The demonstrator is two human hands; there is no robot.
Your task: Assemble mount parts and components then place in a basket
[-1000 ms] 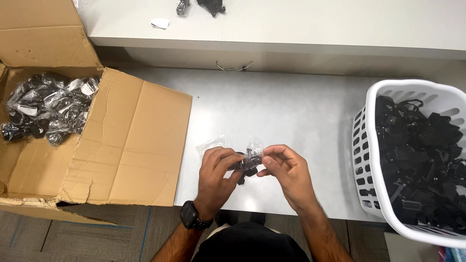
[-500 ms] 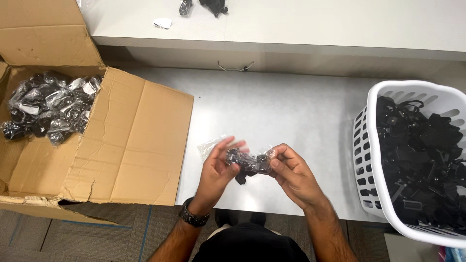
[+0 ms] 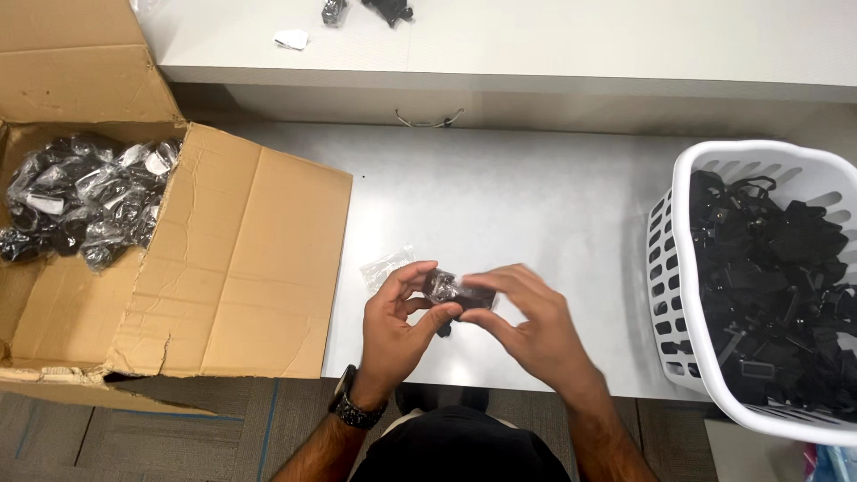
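Just right of the cardboard box flap, over the white table: my left hand and right hand both pinch one small black part in a clear bag, fingers pressed on it. Empty clear bag lies betw. box and left hand. White basket of black parts sits far right of box.

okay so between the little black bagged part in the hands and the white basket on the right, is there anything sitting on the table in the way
Nothing visible does. Both the left hand and right hand hold the bagged black part, and the grey table between it and the white basket is bare. The empty clear bag lies on the other side, by the cardboard box.
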